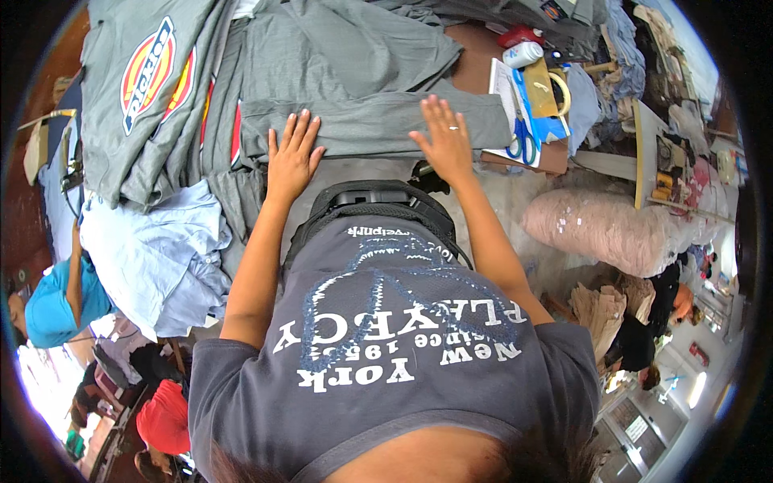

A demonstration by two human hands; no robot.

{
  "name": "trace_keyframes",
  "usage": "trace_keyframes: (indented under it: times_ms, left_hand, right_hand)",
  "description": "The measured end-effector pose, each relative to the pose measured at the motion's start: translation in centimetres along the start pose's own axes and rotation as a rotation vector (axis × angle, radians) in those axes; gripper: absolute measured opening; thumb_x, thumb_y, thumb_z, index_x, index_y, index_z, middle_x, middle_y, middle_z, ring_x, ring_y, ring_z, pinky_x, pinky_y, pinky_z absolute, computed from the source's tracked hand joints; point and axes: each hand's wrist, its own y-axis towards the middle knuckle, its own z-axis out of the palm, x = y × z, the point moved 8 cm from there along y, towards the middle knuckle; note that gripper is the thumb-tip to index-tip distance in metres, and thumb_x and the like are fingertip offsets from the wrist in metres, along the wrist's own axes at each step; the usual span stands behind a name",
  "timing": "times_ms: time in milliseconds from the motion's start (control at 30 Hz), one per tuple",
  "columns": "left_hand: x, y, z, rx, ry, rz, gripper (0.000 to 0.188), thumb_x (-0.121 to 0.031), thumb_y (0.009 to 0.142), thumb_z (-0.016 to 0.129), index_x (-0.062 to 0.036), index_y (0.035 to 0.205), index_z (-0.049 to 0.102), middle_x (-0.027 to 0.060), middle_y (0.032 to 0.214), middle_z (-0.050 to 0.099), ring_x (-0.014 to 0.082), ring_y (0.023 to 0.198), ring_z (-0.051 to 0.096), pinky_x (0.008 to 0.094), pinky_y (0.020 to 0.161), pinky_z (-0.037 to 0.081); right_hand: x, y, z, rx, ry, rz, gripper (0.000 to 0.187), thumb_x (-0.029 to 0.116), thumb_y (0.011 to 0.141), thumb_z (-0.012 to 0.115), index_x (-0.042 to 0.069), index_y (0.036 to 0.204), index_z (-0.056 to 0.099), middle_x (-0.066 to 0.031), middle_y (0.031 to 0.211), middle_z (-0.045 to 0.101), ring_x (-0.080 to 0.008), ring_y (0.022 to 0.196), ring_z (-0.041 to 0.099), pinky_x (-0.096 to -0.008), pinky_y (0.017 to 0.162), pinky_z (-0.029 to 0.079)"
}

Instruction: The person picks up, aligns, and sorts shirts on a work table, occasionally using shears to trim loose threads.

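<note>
A grey shirt (346, 56) lies spread on the table in front of me, with one sleeve (370, 121) stretched crosswise along the near edge. My left hand (295, 153) rests flat on the left part of that sleeve, fingers extended and slightly apart. Farther right, my right hand (444, 141) lies on the same strip of cloth with its fingers stretched out, a ring on one of them. Neither hand grips anything. Left of my left hand is a stack of grey shirts (161, 72) with a large red, yellow and white printed emblem.
Right of the sleeve lie blue-handled scissors (523, 143), a roll of tape (560, 95) and a white spool-like cylinder (523, 55). Light blue shirts (153, 249) hang off the left edge. A big pinkish bundle (596, 229) stands at right. Several people work around, one in a turquoise top (64, 302).
</note>
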Motion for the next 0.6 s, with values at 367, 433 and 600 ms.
trace_keyframes:
  times_ms: [367, 433, 600]
  left_hand:
    - [7.4, -1.4, -2.4, -0.107, 0.247, -0.317, 0.05, -0.04, 0.079, 0.048, -0.0092, 0.118, 0.042, 0.0053, 0.127, 0.038, 0.0227, 0.117, 0.034, 0.0514, 0.095, 0.02]
    - [7.6, -1.0, -3.0, -0.151, 0.205, -0.308, 0.043, -0.036, 0.08, 0.05, -0.0091, 0.113, 0.047, 0.0041, 0.121, 0.044, 0.0216, 0.112, 0.038, 0.0493, 0.094, 0.023]
    - [6.5, 2.3, -5.3, -0.313, -0.04, -0.113, 0.032, -0.011, 0.075, 0.052, -0.0101, 0.107, 0.05, 0.0044, 0.106, 0.051, 0.0225, 0.102, 0.045, 0.037, 0.088, 0.032]
  right_hand:
    - [-4.1, -1.1, -0.3, -0.086, -0.01, 0.14, 0.064, 0.048, 0.08, 0.042, 0.008, 0.129, 0.029, -0.0078, 0.133, 0.029, -0.024, 0.122, 0.029, -0.0423, 0.097, 0.023]
    - [-4.1, -1.1, -0.6, -0.117, 0.006, 0.129, 0.062, 0.046, 0.08, 0.044, 0.009, 0.127, 0.031, -0.0083, 0.131, 0.032, -0.0249, 0.12, 0.031, -0.042, 0.097, 0.024]
    - [-5.6, 1.2, -1.6, -0.064, 0.238, 0.148, 0.046, 0.031, 0.076, 0.056, 0.012, 0.116, 0.045, -0.0087, 0.12, 0.043, -0.0283, 0.105, 0.044, -0.0409, 0.087, 0.036]
